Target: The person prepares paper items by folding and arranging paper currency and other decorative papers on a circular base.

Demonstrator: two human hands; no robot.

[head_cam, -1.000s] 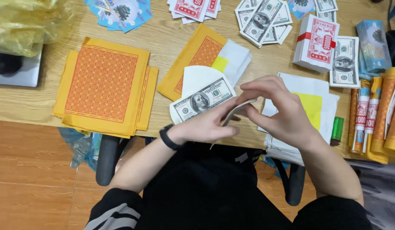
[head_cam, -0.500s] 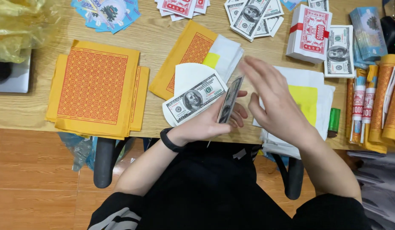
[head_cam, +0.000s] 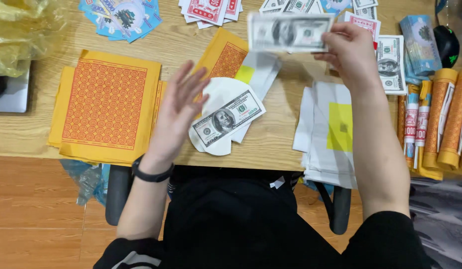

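Banknote [head_cam: 289, 31] now lifted away from the lap, pinched flat in right hand [head_cam: 348, 52] high above the desk [head_cam: 270, 139]. Left hand [head_cam: 175, 107] opened, fingers spread, empty, hovering beside second note [head_cam: 228, 117] on white paper [head_cam: 217, 94].

Banknote [head_cam: 229, 117] on round paper [head_cam: 217, 94] (mid-table); patterned sheets [head_cam: 106, 104] left; envelope stack [head_cam: 330, 129] right

raised banknote [head_cam: 289, 32] motion-blurred, top stacks [head_cam: 211, 9] perhaps cropped

Bare forearms, black wristband [head_cam: 152, 174] on left wrist, black short sleeves, black clothing over the lap
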